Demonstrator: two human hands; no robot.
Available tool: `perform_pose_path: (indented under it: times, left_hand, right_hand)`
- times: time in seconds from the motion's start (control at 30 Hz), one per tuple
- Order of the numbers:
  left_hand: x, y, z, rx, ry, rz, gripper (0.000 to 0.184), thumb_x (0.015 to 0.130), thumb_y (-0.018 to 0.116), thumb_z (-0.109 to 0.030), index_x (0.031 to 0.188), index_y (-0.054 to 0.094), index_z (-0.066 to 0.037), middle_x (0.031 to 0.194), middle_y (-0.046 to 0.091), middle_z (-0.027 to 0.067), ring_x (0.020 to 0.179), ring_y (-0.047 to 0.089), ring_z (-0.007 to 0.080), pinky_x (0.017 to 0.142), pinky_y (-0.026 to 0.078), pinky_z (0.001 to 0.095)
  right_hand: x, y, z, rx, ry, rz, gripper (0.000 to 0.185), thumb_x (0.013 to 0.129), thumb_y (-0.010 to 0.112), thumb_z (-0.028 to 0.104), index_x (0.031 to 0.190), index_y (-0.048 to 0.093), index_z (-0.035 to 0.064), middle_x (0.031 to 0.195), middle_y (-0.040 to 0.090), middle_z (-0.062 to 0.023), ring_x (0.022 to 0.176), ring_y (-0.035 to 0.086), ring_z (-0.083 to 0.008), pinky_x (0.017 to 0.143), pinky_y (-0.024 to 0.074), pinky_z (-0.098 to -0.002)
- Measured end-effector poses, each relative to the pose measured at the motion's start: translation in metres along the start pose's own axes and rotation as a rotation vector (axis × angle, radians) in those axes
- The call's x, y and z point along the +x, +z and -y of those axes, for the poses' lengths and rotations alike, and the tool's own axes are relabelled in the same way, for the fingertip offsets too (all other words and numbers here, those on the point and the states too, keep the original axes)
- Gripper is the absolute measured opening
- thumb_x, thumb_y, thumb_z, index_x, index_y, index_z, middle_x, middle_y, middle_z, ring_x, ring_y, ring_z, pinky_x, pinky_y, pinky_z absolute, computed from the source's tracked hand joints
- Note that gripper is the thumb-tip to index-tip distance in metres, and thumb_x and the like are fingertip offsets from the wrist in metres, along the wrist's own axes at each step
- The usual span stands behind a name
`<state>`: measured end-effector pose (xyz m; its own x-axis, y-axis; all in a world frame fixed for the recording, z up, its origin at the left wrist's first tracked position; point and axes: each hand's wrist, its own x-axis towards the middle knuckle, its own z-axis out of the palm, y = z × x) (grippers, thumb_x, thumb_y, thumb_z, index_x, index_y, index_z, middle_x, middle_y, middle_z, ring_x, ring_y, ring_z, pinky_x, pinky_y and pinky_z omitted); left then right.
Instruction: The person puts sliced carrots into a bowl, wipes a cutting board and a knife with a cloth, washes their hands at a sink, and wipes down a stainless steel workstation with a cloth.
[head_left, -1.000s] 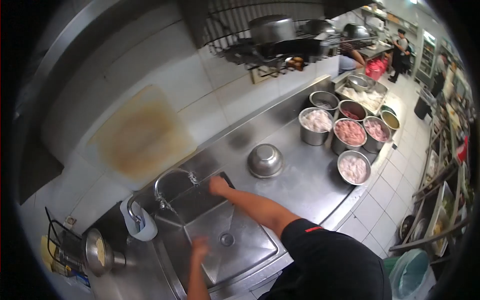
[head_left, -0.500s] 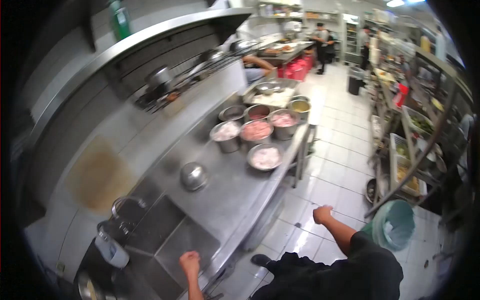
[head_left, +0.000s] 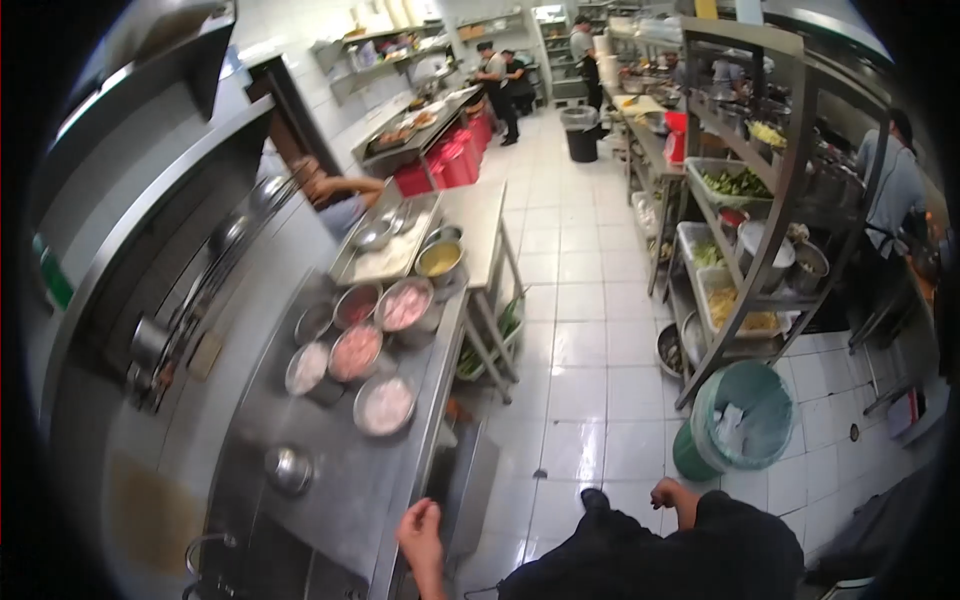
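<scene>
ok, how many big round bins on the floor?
2. Green bin up close, by the near end of the steel rack; black bin far down the aisle. More may be hidden behind the furniture.

A white-tiled floor [head_left: 578, 350] runs down the kitchen between a stainless-steel counter [head_left: 330, 445] on one side and open metal shelving [head_left: 745, 300] on the other. Pale tiled wall [head_left: 225, 330] rises behind the counter, bearing a brownish patch [head_left: 155, 510]. A green bin [head_left: 735, 415] stands near the shelving; light reflects off the floor.
</scene>
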<state>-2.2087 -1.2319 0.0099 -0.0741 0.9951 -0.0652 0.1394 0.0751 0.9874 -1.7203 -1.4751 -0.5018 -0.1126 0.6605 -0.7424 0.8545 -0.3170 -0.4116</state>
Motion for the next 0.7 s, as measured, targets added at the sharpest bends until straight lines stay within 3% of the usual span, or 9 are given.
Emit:
perform_pose_path:
  times: [0.03, 0.13, 0.2, 0.27, 0.33, 0.4, 0.5, 0.67, 0.7]
  left_hand:
    - [0.009, 0.042, -0.006, -0.013, 0.019, 0.073, 0.024, 0.086, 0.071, -0.008, 0.106, 0.068, 0.005, 0.096, 0.07, 0.0078, 0.087, 0.064, 0.0131, 0.078, 0.051, 0.0265]
    - [0.027, 0.144, -0.033, 0.059, 0.078, 0.298, 0.023, 0.086, 0.071, -0.009, 0.105, 0.07, 0.004, 0.095, 0.071, 0.0071, 0.088, 0.064, 0.0125, 0.08, 0.051, 0.0265]
    - [0.039, 0.188, -0.053, 0.07, 0.091, 0.361, 0.024, 0.086, 0.071, -0.01, 0.105, 0.069, 0.004, 0.096, 0.071, 0.0069, 0.087, 0.064, 0.0125, 0.08, 0.051, 0.0266]
    - [0.055, 0.222, -0.064, 0.101, 0.126, 0.392, 0.024, 0.087, 0.071, -0.01, 0.106, 0.069, 0.004, 0.096, 0.071, 0.0071, 0.087, 0.064, 0.0124, 0.079, 0.051, 0.0262]
    - [0.072, 0.247, -0.068, -0.027, 0.088, 0.385, 0.022, 0.088, 0.069, -0.008, 0.106, 0.068, 0.004, 0.097, 0.07, 0.008, 0.087, 0.065, 0.0125, 0.079, 0.051, 0.0257]
    - [0.092, 0.265, -0.069, -0.099, 0.096, 0.334, 0.02, 0.089, 0.066, -0.006, 0.107, 0.066, 0.004, 0.097, 0.069, 0.009, 0.084, 0.065, 0.0139, 0.077, 0.053, 0.0266]
    - [0.135, 0.291, -0.062, -0.188, 0.061, 0.273, 0.018, 0.091, 0.065, -0.008, 0.106, 0.065, 0.002, 0.096, 0.068, 0.0092, 0.078, 0.065, 0.0154, 0.074, 0.054, 0.0284]
    - [0.204, 0.34, -0.065, -0.23, -0.03, 0.26, 0.015, 0.091, 0.064, -0.006, 0.104, 0.064, 0.002, 0.092, 0.067, 0.0068, 0.073, 0.062, 0.0135, 0.068, 0.053, 0.0273]
    - [0.22, 0.35, -0.066, -0.248, -0.023, 0.274, 0.015, 0.091, 0.064, -0.006, 0.104, 0.064, 0.002, 0.092, 0.067, 0.0066, 0.073, 0.062, 0.0133, 0.068, 0.052, 0.0272]
  right_hand:
    - [0.015, -0.01, -0.011, -0.144, 0.052, 0.077, 0.021, 0.08, 0.073, 0.02, 0.099, 0.074, 0.01, 0.093, 0.073, -0.0081, 0.085, 0.068, -0.0307, 0.076, 0.0546, -0.0411]
    - [-0.101, -0.146, 0.063, -0.328, 0.219, -0.002, 0.02, 0.08, 0.073, 0.023, 0.097, 0.075, 0.0122, 0.095, 0.073, -0.008, 0.086, 0.068, -0.0309, 0.076, 0.0551, -0.0437]
    - [-0.103, -0.197, 0.066, -0.277, 0.23, -0.035, 0.016, 0.079, 0.068, 0.019, 0.085, 0.075, 0.0071, 0.092, 0.073, -0.0131, 0.085, 0.07, -0.0297, 0.073, 0.0574, -0.0407]
    - [-0.065, -0.225, 0.052, -0.297, 0.317, -0.327, 0.017, 0.078, 0.066, 0.018, 0.087, 0.076, 0.0079, 0.083, 0.073, -0.0102, 0.077, 0.071, -0.0284, 0.072, 0.0576, -0.0395]
    - [-0.041, -0.267, 0.049, 0.158, 0.368, -0.525, 0.021, 0.077, 0.063, 0.016, 0.091, 0.076, 0.0086, 0.079, 0.073, -0.0091, 0.072, 0.071, -0.0289, 0.073, 0.0575, -0.0394]
    - [-0.029, -0.322, 0.061, 0.354, 0.334, -0.724, 0.024, 0.075, 0.061, 0.014, 0.092, 0.076, 0.0074, 0.082, 0.073, -0.0119, 0.07, 0.071, -0.0283, 0.071, 0.0572, -0.0388]
    - [-0.018, -0.401, 0.064, 0.195, 0.195, -0.902, 0.025, 0.074, 0.062, 0.013, 0.094, 0.076, 0.0065, 0.08, 0.073, -0.012, 0.064, 0.07, -0.0242, 0.066, 0.0569, -0.036]
    - [-0.025, -0.508, 0.037, 0.85, 0.3, -0.853, 0.02, 0.077, 0.065, 0.014, 0.093, 0.074, 0.0057, 0.072, 0.071, -0.0084, 0.058, 0.066, -0.0161, 0.047, 0.0499, -0.0315]
    - [-0.017, -0.511, 0.02, 0.8, 0.345, -0.831, 0.017, 0.079, 0.064, 0.014, 0.09, 0.074, 0.0054, 0.071, 0.07, -0.0087, 0.058, 0.066, -0.0164, 0.047, 0.0496, -0.0314]
